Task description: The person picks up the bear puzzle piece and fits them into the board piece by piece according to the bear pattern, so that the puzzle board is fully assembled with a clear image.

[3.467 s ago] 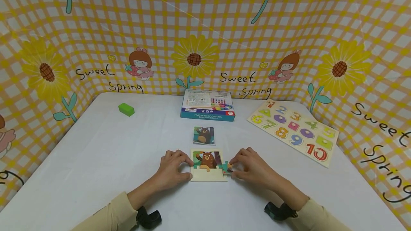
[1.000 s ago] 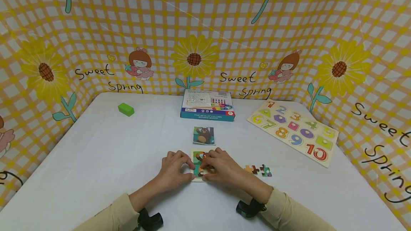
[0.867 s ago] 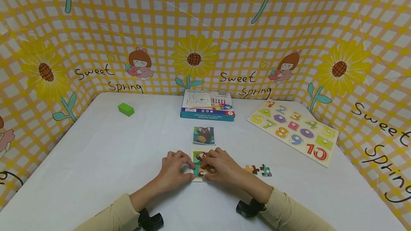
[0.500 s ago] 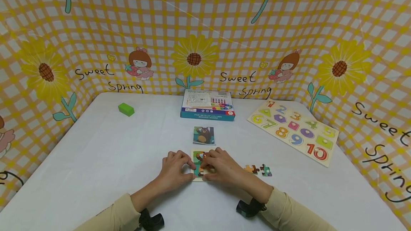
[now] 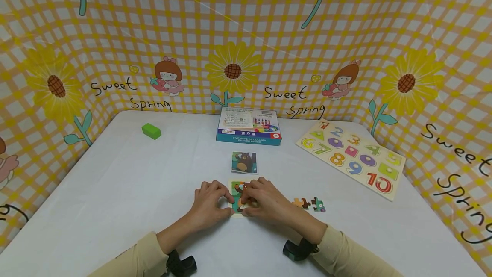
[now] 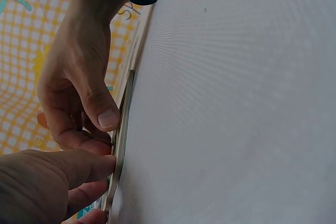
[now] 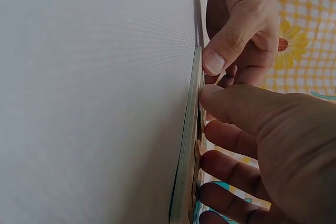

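Observation:
A wooden bear jigsaw board (image 5: 235, 215) lies flat on the white table, its right part hidden behind the right hand. My left hand (image 5: 210, 203) holds the board's left edge, fingers bent and thumb near the front corner. In the left wrist view its thumb (image 6: 97, 167) rests at the board's edge. My right hand (image 5: 267, 202) reaches over the board with thumb and fingers on a teal and orange puzzle piece (image 5: 236, 205) at the front left. The right wrist view shows the thumb (image 7: 212, 95) at the front rim. Loose puzzle pieces (image 5: 318, 204) lie right of the board.
A bear picture card (image 5: 244, 162) lies behind the board. Farther back is a box labelled as beaded boxes (image 5: 248, 136). A green block (image 5: 151, 131) sits at the back left, a number and shape board (image 5: 326, 151) on the right. Patterned cloth surrounds the table.
Since the earliest frame my right hand has moved left over the board, and a teal piece now lies at its front left. Loose pieces show on the right. Over the last second both hands stay still.

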Motion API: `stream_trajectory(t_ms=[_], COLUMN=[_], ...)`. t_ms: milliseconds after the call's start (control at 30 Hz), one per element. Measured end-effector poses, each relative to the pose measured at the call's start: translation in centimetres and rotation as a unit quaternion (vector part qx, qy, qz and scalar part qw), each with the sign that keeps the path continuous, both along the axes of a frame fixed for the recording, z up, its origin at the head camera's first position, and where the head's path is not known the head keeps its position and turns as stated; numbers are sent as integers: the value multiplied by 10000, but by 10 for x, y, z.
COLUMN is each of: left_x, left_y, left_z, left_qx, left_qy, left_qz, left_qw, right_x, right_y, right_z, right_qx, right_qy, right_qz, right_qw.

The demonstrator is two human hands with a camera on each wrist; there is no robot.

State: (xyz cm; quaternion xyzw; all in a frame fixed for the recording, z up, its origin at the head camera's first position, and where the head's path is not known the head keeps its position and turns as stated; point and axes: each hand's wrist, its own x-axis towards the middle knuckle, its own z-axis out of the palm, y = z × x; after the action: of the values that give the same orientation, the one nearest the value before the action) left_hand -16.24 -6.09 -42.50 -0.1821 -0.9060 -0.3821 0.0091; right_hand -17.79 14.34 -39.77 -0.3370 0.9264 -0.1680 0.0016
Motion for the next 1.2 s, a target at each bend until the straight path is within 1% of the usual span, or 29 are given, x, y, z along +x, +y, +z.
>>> stream_trajectory(t_ms=[200,400,700,1033,1200], left_x=[0,0,0,0,0], left_y=[0,1,2,2,2], left_z=[0,-1,-1,0,1], left_qx=[-22,-146,-93,-97,-82], left_qy=[21,130,85,13,-4], left_qz=[12,42,41,43,56], left_qw=[10000,9998,9999,9999,10000], right_x=[0,0,-1,0,-1], right_y=[0,0,0,1,6], right_z=[0,-1,-1,0,4], right_qx=[21,48,59,-93,-241], right_qy=[59,84,123,-122,-214], right_qz=[35,47,48,-5,-202], right_qw=[10000,9999,9999,9999,9993])
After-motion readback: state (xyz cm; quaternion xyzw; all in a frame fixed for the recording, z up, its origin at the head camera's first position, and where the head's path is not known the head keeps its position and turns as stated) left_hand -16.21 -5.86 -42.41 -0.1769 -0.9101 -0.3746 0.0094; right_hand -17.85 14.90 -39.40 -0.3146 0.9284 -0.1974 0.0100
